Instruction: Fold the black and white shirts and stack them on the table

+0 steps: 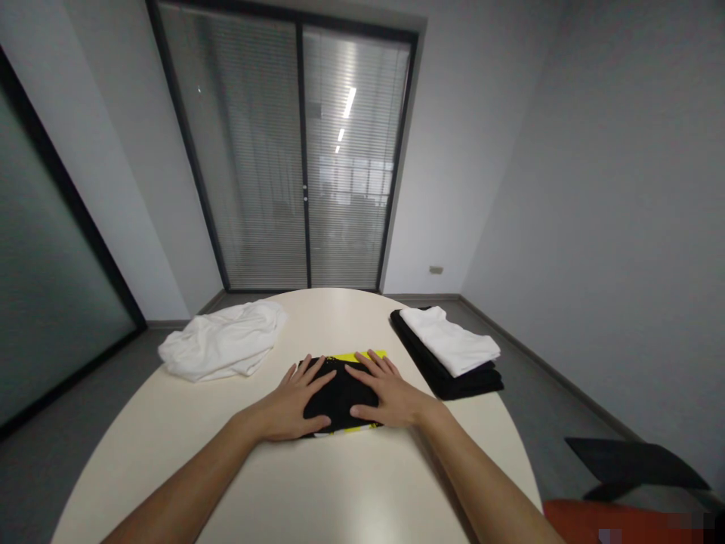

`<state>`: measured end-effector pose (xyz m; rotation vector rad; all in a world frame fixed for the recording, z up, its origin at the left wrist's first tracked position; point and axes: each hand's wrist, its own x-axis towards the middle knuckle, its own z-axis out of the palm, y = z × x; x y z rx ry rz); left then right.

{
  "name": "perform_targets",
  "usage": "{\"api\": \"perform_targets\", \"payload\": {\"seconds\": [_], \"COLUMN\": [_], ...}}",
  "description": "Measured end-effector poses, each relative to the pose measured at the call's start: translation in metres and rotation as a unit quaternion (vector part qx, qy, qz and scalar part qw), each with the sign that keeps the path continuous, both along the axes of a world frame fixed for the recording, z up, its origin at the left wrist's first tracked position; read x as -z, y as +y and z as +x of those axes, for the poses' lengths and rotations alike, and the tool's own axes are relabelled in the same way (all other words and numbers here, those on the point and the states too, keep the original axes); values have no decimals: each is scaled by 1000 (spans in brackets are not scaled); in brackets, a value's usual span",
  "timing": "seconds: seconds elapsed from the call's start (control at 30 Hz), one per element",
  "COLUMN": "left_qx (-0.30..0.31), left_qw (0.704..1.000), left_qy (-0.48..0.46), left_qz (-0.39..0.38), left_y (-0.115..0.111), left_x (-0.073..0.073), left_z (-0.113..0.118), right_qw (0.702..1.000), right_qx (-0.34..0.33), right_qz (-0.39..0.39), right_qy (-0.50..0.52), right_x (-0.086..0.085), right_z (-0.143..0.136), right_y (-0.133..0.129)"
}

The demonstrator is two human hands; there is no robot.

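A folded black cloth (341,397) with yellow edges lies flat in the middle of the round cream table (340,491). My left hand (297,404) rests on its left side with the fingers spread. On its right side lies my right hand (388,393), palm down and fingers also apart. Both hands touch the cloth from above, and neither is closed around it. The thumbs point toward each other near the cloth's front edge, with a gap between them.
A crumpled white cloth (226,341) lies at the table's left edge. At the right, a folded white cloth (450,340) sits on folded black cloth (464,385). A chair with a red seat (612,521) stands at the lower right, beside the table.
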<state>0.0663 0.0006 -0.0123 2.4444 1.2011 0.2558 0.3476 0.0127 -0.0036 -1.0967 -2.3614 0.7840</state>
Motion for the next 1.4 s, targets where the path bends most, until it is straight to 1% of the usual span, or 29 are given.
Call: {"api": "perform_targets", "payload": {"seconds": [0.03, 0.1, 0.17, 0.23, 0.3, 0.37, 0.5, 0.57, 0.63, 0.67, 0.73, 0.8, 0.87, 0.93, 1.0, 1.1, 1.17, 1.23, 1.3, 1.33, 1.4], "left_qx": [-3, -5, -5, -8, -15, -33, -69, -58, -15, 11, 50, 77, 107, 128, 131, 129, 103, 41, -23, -43, -59], "left_qw": [1000, 999, 999, 999, 998, 997, 993, 992, 994, 994, 991, 985, 981, 981, 983, 986, 990, 992, 991, 992, 993], "left_qy": [14, 30, 32, 38, 52, 68, 78, 67, 55, 47, 22, 0, 3, 22, 34, 29, 14, -6, -13, -10, 4], "left_qz": [-7, -14, -19, -29, -34, -19, 61, 93, 97, 100, 122, 154, 160, 142, 124, 99, 99, 118, 128, 122, 101], "left_y": [1, 2, 3, 2, -1, -6, -22, -28, -31, -32, -31, -31, -31, -33, -36, -37, -34, -27, -18, -13, -7], "left_x": [2, 5, 5, 3, -2, -8, -27, -36, -42, -42, -37, -25, -12, -2, 1, -4, -7, -6, 2, 7, 17], "left_z": [0, -1, -2, -2, -2, 0, 9, 15, 22, 26, 33, 39, 43, 46, 48, 48, 46, 42, 37, 34, 31], "right_qw": [999, 998, 997, 997, 995, 992, 981, 977, 976, 977, 981, 985, 988, 986, 983, 983, 983, 979, 966, 957, 937], "right_qx": [-3, -4, -11, -25, -29, -17, 39, 65, 86, 99, 122, 131, 125, 111, 103, 99, 113, 149, 208, 241, 296], "right_qz": [-25, -49, -48, -35, -12, 23, 84, 103, 121, 128, 126, 94, 41, -7, -28, -26, -7, 23, 56, 66, 66], "right_qy": [-22, -50, -56, -66, -90, -123, -171, -175, -156, -136, -85, -55, -77, -124, -150, -150, -142, -137, -143, -151, -173], "right_x": [3, 8, 9, 6, 1, -5, -13, -13, -12, -11, -7, -1, 7, 14, 19, 19, 16, 12, 8, 6, 3], "right_z": [0, 2, 4, 6, 8, 12, 28, 35, 37, 35, 29, 19, 12, 8, 9, 11, 11, 8, 3, 0, -4], "right_y": [0, 3, 5, 6, 6, 7, 12, 15, 17, 17, 17, 15, 14, 14, 15, 16, 15, 13, 11, 10, 9]}}
